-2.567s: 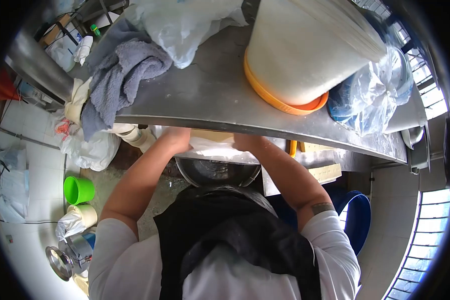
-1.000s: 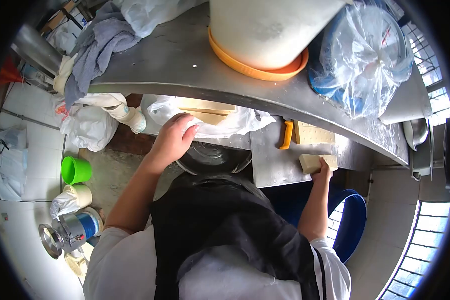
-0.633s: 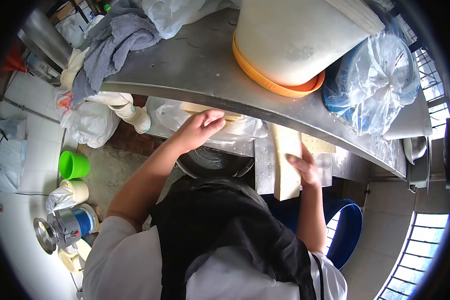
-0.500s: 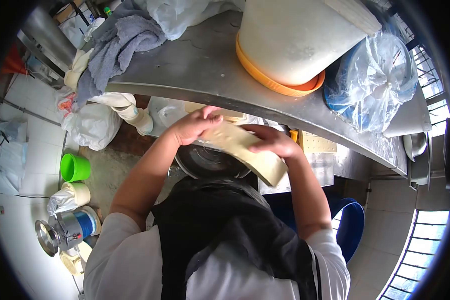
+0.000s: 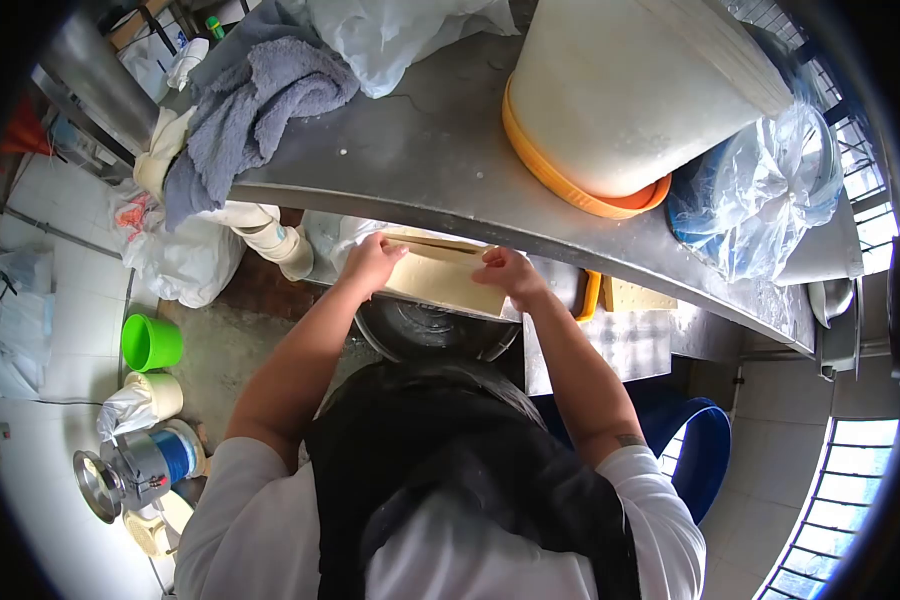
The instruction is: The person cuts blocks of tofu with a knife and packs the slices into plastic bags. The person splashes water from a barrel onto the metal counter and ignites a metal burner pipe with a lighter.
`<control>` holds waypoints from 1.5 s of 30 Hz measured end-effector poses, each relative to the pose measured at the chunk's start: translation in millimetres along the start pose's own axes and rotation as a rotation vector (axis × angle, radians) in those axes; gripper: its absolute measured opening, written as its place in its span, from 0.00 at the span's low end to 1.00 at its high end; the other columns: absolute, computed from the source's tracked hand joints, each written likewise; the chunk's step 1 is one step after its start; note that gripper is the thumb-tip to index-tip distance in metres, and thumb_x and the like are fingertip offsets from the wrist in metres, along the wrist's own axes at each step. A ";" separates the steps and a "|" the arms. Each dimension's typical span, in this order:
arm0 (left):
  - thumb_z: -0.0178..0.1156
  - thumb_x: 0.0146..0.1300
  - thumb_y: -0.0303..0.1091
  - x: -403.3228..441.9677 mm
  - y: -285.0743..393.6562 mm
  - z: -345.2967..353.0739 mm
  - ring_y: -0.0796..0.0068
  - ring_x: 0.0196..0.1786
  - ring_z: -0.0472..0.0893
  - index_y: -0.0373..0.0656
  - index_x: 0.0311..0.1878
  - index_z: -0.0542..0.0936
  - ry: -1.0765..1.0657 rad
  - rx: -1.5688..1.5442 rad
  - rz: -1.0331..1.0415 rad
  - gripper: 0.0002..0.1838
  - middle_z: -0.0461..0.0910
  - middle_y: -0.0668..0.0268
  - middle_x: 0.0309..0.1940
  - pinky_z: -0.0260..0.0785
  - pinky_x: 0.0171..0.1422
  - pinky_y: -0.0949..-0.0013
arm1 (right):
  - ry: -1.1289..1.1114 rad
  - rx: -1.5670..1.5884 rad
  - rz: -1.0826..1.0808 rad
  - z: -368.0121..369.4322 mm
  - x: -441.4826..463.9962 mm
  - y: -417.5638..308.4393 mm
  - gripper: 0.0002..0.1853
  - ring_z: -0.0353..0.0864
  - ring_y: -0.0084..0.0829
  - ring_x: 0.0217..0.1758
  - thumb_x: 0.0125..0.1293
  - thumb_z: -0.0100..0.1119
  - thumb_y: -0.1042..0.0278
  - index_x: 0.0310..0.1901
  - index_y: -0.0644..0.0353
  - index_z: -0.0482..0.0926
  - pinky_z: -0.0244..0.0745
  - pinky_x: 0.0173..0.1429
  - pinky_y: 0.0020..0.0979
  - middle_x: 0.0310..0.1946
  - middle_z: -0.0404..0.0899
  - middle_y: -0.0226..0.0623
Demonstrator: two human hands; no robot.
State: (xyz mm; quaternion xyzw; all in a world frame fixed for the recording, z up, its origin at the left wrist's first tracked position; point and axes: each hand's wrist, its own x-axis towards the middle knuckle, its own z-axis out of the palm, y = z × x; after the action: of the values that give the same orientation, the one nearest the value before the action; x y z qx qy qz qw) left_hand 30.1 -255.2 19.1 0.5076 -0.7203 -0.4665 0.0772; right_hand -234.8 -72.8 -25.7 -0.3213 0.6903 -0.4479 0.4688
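Under the steel shelf, both hands are on a long cream rectangular box (image 5: 438, 280), its long side facing me and a dark slot along its top. My left hand (image 5: 372, 264) closes on its upper left corner. At the upper right corner, my right hand (image 5: 511, 275) pinches the rim with bent fingers. Below the box sits a dark round basin (image 5: 432, 335), partly covered by my apron. To the right, a cream block with small holes (image 5: 638, 297) lies beside a yellow-orange edge (image 5: 590, 296) of something I cannot make out.
The steel shelf (image 5: 420, 150) crosses in front at about head height, bearing a grey towel (image 5: 280, 90), a large white bucket (image 5: 630, 90) on an orange rim, and a plastic-wrapped blue container (image 5: 760, 200). A green bucket (image 5: 152, 342) stands left; a blue drum (image 5: 705, 450) is at right.
The cream box has gone from a tilted, perforated-face-up position to lying nearly level farther forward. My right hand has shifted left and forward, and both hands now grip its upper corners.
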 end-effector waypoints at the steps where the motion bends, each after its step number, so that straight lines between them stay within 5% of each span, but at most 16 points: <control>1: 0.73 0.68 0.50 3.2 9.9 -7.7 0.67 0.46 0.85 0.36 0.53 0.86 -0.018 -0.069 -0.049 0.24 0.88 0.58 0.42 0.76 0.54 0.60 | 0.002 0.003 -0.002 4.6 -6.2 -19.5 0.24 0.85 0.29 0.51 0.62 0.82 0.66 0.56 0.60 0.82 0.80 0.54 0.34 0.48 0.84 0.32; 3: 0.74 0.66 0.51 26.7 -4.9 -5.3 0.68 0.49 0.85 0.39 0.57 0.87 0.071 -0.163 0.099 0.27 0.90 0.59 0.49 0.76 0.54 0.60 | 0.031 0.554 -0.100 9.7 -24.8 -50.3 0.20 0.86 0.31 0.53 0.65 0.79 0.68 0.55 0.62 0.82 0.81 0.57 0.34 0.48 0.86 0.34; 5: 0.74 0.65 0.54 12.3 15.9 -21.6 0.64 0.57 0.86 0.39 0.62 0.85 -0.143 -0.027 -0.138 0.32 0.89 0.56 0.56 0.77 0.60 0.59 | 0.019 0.591 -0.160 11.1 -20.9 -9.1 0.16 0.89 0.32 0.46 0.70 0.75 0.66 0.53 0.64 0.83 0.85 0.50 0.36 0.45 0.88 0.39; 7: 0.77 0.62 0.53 -2.6 -1.9 -12.8 0.57 0.64 0.84 0.38 0.68 0.80 0.001 0.199 0.123 0.38 0.87 0.53 0.60 0.75 0.69 0.57 | 0.200 -0.071 -0.037 28.2 -29.0 -10.7 0.20 0.88 0.28 0.41 0.68 0.75 0.62 0.54 0.66 0.83 0.85 0.39 0.32 0.43 0.89 0.40; 9: 0.81 0.54 0.49 -13.6 -3.3 -17.4 0.39 0.71 0.78 0.35 0.72 0.72 -0.178 0.232 0.293 0.47 0.82 0.44 0.65 0.71 0.77 0.49 | 0.267 0.002 -0.073 35.6 -32.9 -18.2 0.22 0.85 0.26 0.34 0.66 0.75 0.60 0.54 0.68 0.83 0.81 0.30 0.29 0.42 0.89 0.40; 14: 0.75 0.57 0.29 -27.8 2.2 -23.8 0.51 0.69 0.81 0.42 0.72 0.74 -0.189 0.322 0.284 0.38 0.83 0.53 0.64 0.73 0.73 0.56 | 0.125 -0.107 0.091 24.1 -33.8 -38.4 0.20 0.83 0.25 0.28 0.65 0.73 0.62 0.53 0.68 0.84 0.80 0.26 0.28 0.36 0.86 0.36; 19: 0.71 0.56 0.26 -7.2 -18.3 -23.9 0.52 0.68 0.82 0.43 0.72 0.74 -0.239 0.306 0.484 0.37 0.83 0.52 0.64 0.74 0.71 0.57 | 0.006 -0.035 0.280 30.0 -53.9 -67.9 0.21 0.81 0.23 0.24 0.66 0.73 0.63 0.56 0.66 0.81 0.78 0.22 0.27 0.36 0.85 0.35; 27: 0.69 0.64 0.34 19.9 6.8 -29.9 0.52 0.62 0.87 0.36 0.57 0.82 -0.135 0.603 0.167 0.20 0.88 0.47 0.55 0.78 0.66 0.51 | 0.261 -0.032 0.255 55.2 -27.1 -52.2 0.24 0.82 0.27 0.23 0.72 0.65 0.51 0.57 0.64 0.80 0.77 0.21 0.30 0.32 0.84 0.37; 31: 0.75 0.63 0.42 14.6 20.4 -42.5 0.49 0.61 0.87 0.28 0.58 0.82 -0.134 0.756 0.178 0.28 0.88 0.46 0.54 0.79 0.66 0.52 | 0.126 -0.273 0.374 37.9 -22.0 -69.0 0.27 0.81 0.29 0.19 0.74 0.62 0.45 0.60 0.63 0.83 0.73 0.18 0.34 0.31 0.83 0.40; 34: 0.79 0.57 0.55 15.4 48.7 -73.2 0.47 0.60 0.87 0.34 0.64 0.83 -0.525 0.664 0.257 0.39 0.88 0.47 0.58 0.78 0.66 0.54 | 0.071 -0.375 0.340 31.5 -34.3 -102.5 0.32 0.84 0.30 0.20 0.73 0.64 0.48 0.65 0.68 0.77 0.77 0.18 0.33 0.33 0.84 0.44; 37: 0.79 0.59 0.49 29.9 40.9 -76.4 0.61 0.57 0.88 0.53 0.72 0.81 -0.428 0.349 0.088 0.38 0.86 0.55 0.62 0.85 0.52 0.56 | 0.022 -0.502 0.292 26.9 -52.2 -129.3 0.36 0.87 0.31 0.25 0.71 0.68 0.52 0.72 0.68 0.69 0.85 0.22 0.31 0.38 0.85 0.46; 39: 0.80 0.55 0.50 49.0 14.0 -60.8 0.52 0.62 0.86 0.40 0.64 0.84 -0.229 0.552 0.162 0.36 0.88 0.49 0.59 0.76 0.67 0.53 | -0.074 -0.389 0.198 26.5 -54.1 -113.8 0.38 0.90 0.30 0.32 0.71 0.68 0.52 0.73 0.69 0.68 0.84 0.20 0.30 0.46 0.84 0.49; 40: 0.80 0.57 0.47 24.7 32.7 -64.8 0.53 0.61 0.87 0.44 0.65 0.84 -0.315 0.599 0.095 0.34 0.87 0.52 0.60 0.78 0.65 0.54 | -0.101 -0.459 0.213 32.2 -75.0 -142.2 0.41 0.92 0.41 0.47 0.70 0.68 0.51 0.75 0.71 0.67 0.91 0.37 0.41 0.57 0.82 0.56; 41: 0.80 0.59 0.43 6.2 40.9 -65.1 0.55 0.60 0.87 0.48 0.67 0.83 -0.400 0.645 0.029 0.32 0.87 0.54 0.62 0.80 0.62 0.54 | -0.103 -0.456 0.216 35.0 -75.6 -125.5 0.41 0.92 0.41 0.47 0.70 0.68 0.51 0.75 0.71 0.67 0.91 0.37 0.41 0.57 0.82 0.56; 43: 0.78 0.61 0.40 10.4 -3.5 -47.0 0.51 0.61 0.87 0.46 0.64 0.84 -0.303 0.644 0.276 0.28 0.88 0.54 0.59 0.76 0.67 0.54 | 0.072 -0.861 -0.172 39.7 -73.9 -82.5 0.45 0.87 0.56 0.58 0.68 0.70 0.52 0.78 0.69 0.62 0.85 0.62 0.49 0.63 0.80 0.64; 45: 0.77 0.62 0.38 11.7 -21.6 -37.6 0.51 0.60 0.87 0.46 0.63 0.84 -0.128 0.396 0.245 0.26 0.89 0.53 0.55 0.77 0.65 0.54 | 0.102 -0.782 -0.025 42.2 -87.6 -87.0 0.44 0.76 0.62 0.71 0.69 0.68 0.52 0.79 0.68 0.63 0.69 0.78 0.50 0.69 0.75 0.66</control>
State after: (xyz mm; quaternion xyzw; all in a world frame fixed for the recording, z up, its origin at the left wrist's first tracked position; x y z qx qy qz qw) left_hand 60.8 -287.9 19.5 0.3911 -0.8573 -0.3345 -0.0139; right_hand -162.3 -44.8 79.0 -0.4611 0.8274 -0.1722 0.2706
